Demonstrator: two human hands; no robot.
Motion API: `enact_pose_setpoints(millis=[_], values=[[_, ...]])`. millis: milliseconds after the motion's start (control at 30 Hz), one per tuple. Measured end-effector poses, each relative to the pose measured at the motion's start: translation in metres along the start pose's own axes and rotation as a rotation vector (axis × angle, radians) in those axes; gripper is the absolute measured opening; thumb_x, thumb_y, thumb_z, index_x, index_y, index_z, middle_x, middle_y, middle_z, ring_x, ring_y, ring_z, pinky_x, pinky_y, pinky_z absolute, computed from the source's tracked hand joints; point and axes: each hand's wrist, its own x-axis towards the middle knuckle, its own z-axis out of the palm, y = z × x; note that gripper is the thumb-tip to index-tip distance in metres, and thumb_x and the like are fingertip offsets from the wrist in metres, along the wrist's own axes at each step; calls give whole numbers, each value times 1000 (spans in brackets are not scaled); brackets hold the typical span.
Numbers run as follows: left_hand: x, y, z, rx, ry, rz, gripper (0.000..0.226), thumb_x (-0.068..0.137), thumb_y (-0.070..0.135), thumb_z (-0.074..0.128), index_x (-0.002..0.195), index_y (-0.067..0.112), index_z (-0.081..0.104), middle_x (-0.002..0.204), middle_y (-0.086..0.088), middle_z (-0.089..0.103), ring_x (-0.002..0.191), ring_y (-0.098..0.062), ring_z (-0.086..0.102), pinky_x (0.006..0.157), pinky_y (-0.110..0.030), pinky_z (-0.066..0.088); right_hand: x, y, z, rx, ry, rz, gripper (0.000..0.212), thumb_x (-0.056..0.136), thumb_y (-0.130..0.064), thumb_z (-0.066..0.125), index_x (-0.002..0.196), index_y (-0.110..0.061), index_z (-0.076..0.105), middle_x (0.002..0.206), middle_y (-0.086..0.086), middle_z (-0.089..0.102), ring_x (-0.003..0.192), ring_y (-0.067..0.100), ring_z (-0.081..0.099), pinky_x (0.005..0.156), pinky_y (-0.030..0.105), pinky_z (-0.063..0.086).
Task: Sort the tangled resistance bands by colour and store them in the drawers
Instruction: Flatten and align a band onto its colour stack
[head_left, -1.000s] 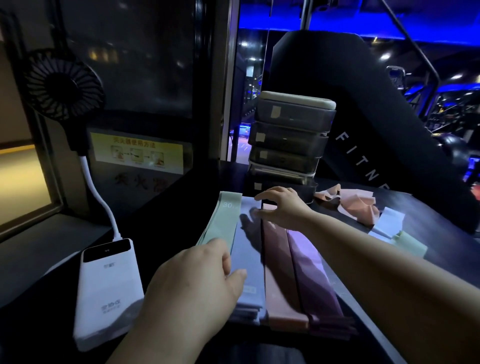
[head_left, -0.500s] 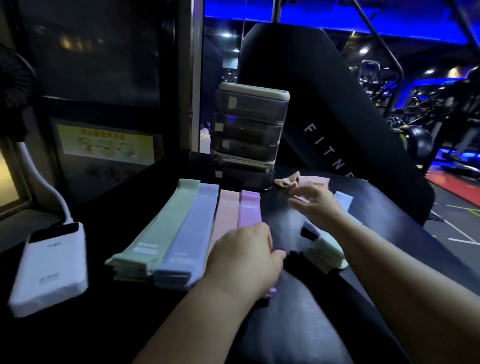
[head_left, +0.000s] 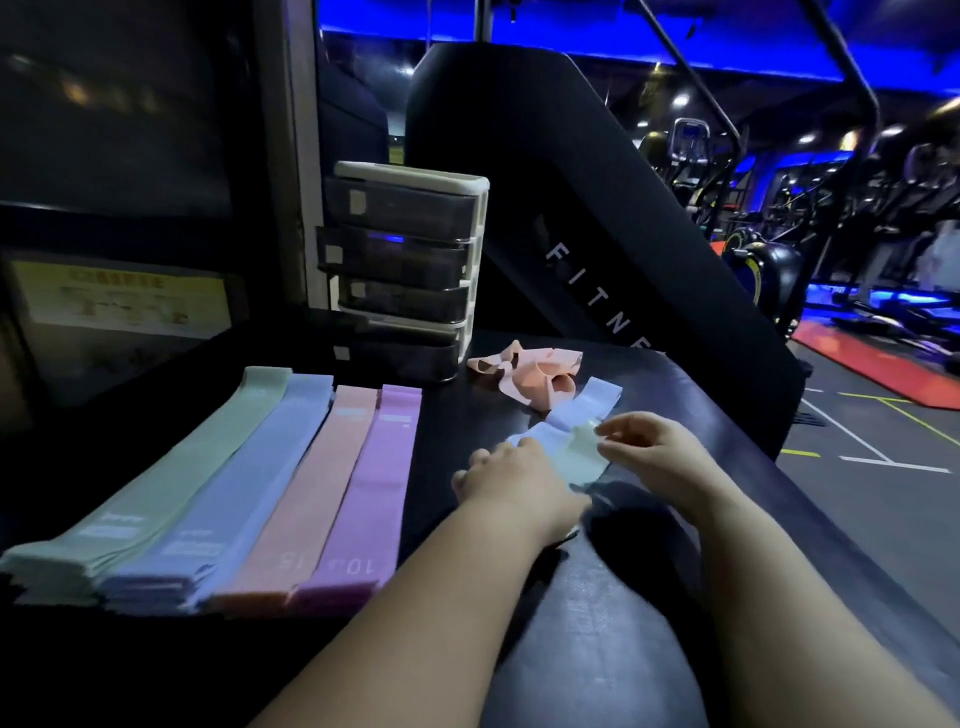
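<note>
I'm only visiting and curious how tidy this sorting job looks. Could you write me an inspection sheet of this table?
Surface: black table, dark and slightly glossy.
Job's things: green stack, blue stack, peach stack and purple stack lie flat side by side; drawer unit behind them; peach tangle, loose blue band and loose green band to their right.
Clutter: nothing seen.
Fingers: left hand is at the loose bands; right hand is at the loose green band's edge; grips too blurred to tell.
Cables: nothing seen.
Surroundings: yellow notice at left, black padded slope, gym machines under blue light.
</note>
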Motion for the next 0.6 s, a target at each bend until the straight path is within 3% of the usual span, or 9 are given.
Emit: enact_pose_setpoints(millis=[100, 200, 367, 500, 600], values=[[5, -3, 10, 42, -55, -11, 90, 72, 64, 68, 140, 14, 36, 139, -8, 43, 129, -29, 39, 101, -40, 39, -4, -7, -7, -31, -168, -21, 17, 77, -8, 80, 84, -21, 74, 78, -6, 65, 70, 6, 57, 73, 18, 48], [8, -13, 17, -41, 23, -19, 73, 75, 59, 68, 134, 21, 47, 131, -6, 43, 123, -27, 43, 101, -38, 43, -6, -9, -11, -83, -299, -4, 20, 72, -13, 84, 87, -22, 75, 76, -5, 62, 69, 6, 55, 73, 23, 47], [13, -30, 16, -461, 45, -32, 42, 74, 47, 76, 111, 29, 64, 109, 7, 60, 95, -13, 63, 82, -27, 52, -6, -18, -8, -43, -447, -16, 22, 70, -15, 86, 86, -26, 75, 81, -1, 65, 73, 8, 58, 79, 29, 52], [16, -30, 17, -778, 68, -43, 50, 79, 41, 76, 123, 25, 58, 114, 5, 62, 102, -12, 62, 95, -29, 49, -9, -23, -5, -30, -456, -41, 26, 66, -19, 89, 86, -27, 75, 82, -2, 66, 73, 9, 59, 82, 36, 54], [19, -29, 18, -961, 104, -104, 44, 81, 46, 72, 112, 22, 51, 109, -3, 65, 97, -18, 64, 90, -36, 52, -12, -27, -8, 59, -434, -69, 32, 56, -27, 89, 82, -27, 70, 81, -2, 66, 76, 14, 61, 87, 43, 55]])
